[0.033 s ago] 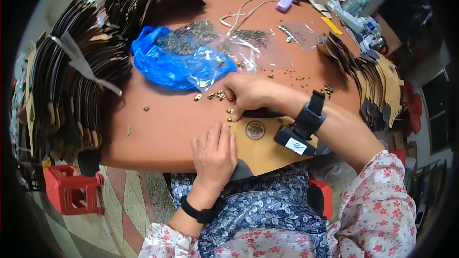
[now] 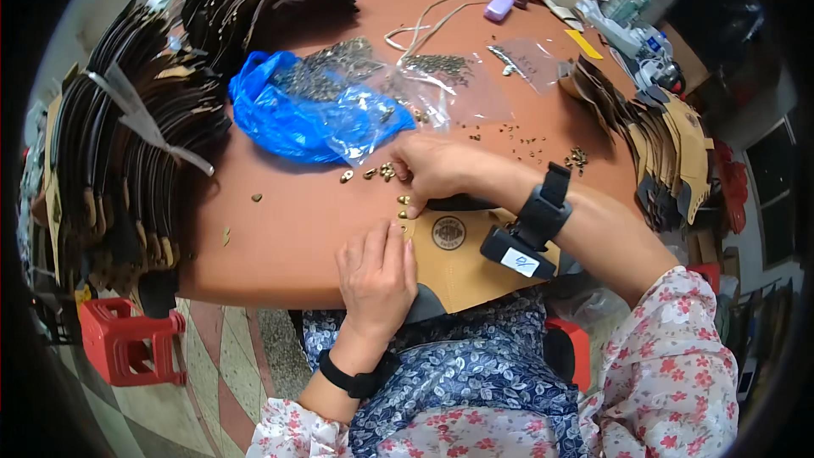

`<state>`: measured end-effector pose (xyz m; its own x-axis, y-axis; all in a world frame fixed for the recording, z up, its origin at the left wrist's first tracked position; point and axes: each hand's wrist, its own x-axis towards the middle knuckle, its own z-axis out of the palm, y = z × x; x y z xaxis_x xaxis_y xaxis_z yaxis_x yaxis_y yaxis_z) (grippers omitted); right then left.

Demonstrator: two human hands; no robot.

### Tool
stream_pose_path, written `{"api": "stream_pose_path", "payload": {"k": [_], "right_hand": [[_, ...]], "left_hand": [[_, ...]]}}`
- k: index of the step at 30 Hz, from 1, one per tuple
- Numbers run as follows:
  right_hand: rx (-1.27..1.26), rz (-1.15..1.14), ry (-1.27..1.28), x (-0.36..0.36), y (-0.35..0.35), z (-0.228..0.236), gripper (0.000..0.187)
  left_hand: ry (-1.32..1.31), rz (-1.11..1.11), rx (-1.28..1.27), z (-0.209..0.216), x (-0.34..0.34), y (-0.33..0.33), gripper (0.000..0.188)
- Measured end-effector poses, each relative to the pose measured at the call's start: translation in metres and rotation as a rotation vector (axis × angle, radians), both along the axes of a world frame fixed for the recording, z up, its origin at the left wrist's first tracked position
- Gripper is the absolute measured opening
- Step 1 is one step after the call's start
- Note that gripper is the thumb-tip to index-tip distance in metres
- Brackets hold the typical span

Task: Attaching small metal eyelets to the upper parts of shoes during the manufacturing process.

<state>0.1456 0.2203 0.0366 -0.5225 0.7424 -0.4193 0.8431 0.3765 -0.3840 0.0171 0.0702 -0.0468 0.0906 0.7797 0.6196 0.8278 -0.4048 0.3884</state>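
A tan shoe-upper piece [image 2: 475,267] with a dark grey corner and a round stamp lies at the table's near edge, partly over my lap. My left hand [image 2: 373,276] rests flat on its left side, fingers stretched and side by side. My right hand [image 2: 432,168] reaches across from the right with curled fingers. Its thumb tip presses by small brass lace hooks [image 2: 404,207] at the upper's left edge; what lies under the thumb is hidden. Just beyond the fingers sit several loose brass hooks [image 2: 387,171]. Each wrist wears a black band.
Bundled dark shoe uppers [image 2: 127,161] stand at the left, and another bundle [image 2: 271,0] behind. A blue plastic bag [image 2: 284,131] and clear bags of metal bits [image 2: 458,89] lie mid-table. Tan uppers [image 2: 670,153] are stacked right. A red stool [image 2: 131,343] stands lower left.
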Motion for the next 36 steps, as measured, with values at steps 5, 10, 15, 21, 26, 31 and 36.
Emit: {"api": "stream_pose_path", "payload": {"k": [5, 10, 15, 21, 26, 31, 36], "right_hand": [[0.09, 0.008, 0.092, 0.007, -0.001, -0.008, 0.047], [0.371, -0.008, 0.448, 0.038, -0.041, -0.008, 0.026], [0.874, -0.143, 0.474, 0.13, -0.1, 0.004, 0.013], [0.845, -0.534, 0.441, 0.222, -0.142, -0.026, 0.025], [0.873, -0.406, 0.258, 0.209, -0.148, -0.048, 0.045], [0.909, -0.338, 0.194, 0.195, -0.134, -0.055, 0.058], [0.943, -0.315, 0.152, 0.183, -0.124, -0.058, 0.061]], "left_hand": [[0.034, 0.023, -0.048, 0.006, -0.001, -0.002, 0.024], [0.026, -0.013, -0.017, -0.003, -0.003, 0.004, 0.025], [0.063, -0.013, -0.012, 0.0, -0.004, 0.003, 0.025], [0.091, -0.062, -0.114, 0.017, -0.008, 0.001, 0.029], [0.169, -0.152, -0.046, 0.045, 0.022, -0.006, 0.037], [0.306, -0.362, -0.104, 0.062, 0.055, -0.012, 0.056], [0.359, -0.43, -0.184, 0.058, 0.068, -0.007, 0.069]]}}
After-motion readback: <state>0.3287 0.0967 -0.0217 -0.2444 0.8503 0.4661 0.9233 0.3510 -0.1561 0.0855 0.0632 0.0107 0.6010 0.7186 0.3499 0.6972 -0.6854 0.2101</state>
